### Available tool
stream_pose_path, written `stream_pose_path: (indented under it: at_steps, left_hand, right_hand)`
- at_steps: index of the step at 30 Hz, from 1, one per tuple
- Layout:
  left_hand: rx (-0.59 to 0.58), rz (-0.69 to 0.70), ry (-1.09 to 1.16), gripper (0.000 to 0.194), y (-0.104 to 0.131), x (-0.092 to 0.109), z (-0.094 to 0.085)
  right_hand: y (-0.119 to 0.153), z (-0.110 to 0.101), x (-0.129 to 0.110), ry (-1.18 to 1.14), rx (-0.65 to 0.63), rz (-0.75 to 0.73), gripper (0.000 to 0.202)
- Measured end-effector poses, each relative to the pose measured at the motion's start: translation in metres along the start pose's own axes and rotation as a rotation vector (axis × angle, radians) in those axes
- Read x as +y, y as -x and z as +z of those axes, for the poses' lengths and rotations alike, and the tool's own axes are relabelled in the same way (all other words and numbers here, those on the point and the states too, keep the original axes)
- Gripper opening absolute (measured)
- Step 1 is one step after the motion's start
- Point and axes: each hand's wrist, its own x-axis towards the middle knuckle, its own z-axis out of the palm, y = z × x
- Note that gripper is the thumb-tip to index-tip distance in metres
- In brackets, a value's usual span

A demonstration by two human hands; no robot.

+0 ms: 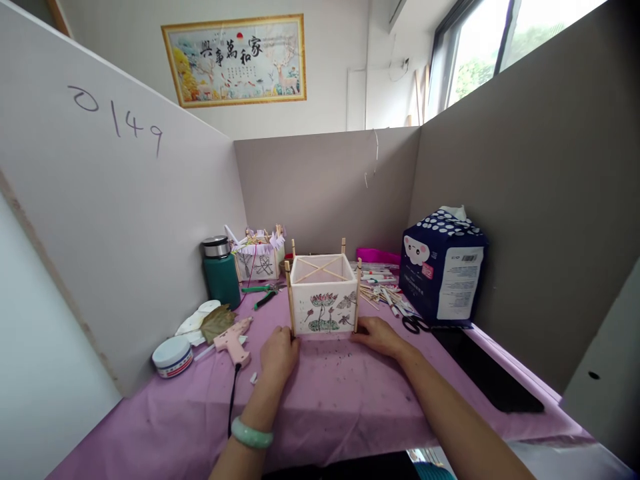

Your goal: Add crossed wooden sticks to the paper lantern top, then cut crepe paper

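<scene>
A white square paper lantern [325, 308] stands upright on the purple cloth, with wooden corner posts and two thin sticks crossed inside its open top. Its front panel carries a drawing of lotus flowers, leaves and dragonflies. My left hand [280, 355] grips the foot of the front left post, its fingers closed and partly hidden. At the front right post's foot, my right hand [381, 337] has its fingers closed on the lower corner. Behind to the left is a second decorated lantern [257, 265] with purple fringe around the top.
On the left are a green bottle [223, 277], pliers [265, 299], a pink glue gun [234, 341] with its cord, and a round white tub [173, 356]. On the right lie loose sticks [370, 295], scissors [414, 325], a tissue pack [443, 267] and a black phone [487, 369]. Partitions enclose the table.
</scene>
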Motion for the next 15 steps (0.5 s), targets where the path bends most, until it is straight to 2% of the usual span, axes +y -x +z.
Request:
stream_pose_path:
  at_steps: [15]
  left_hand:
    - [0.001,-0.003,0.006,0.021,0.0000,0.0007,0.0003]
  right_hand:
    - [-0.0019,0.0021,0.0040,0.038,0.006,0.024,0.026]
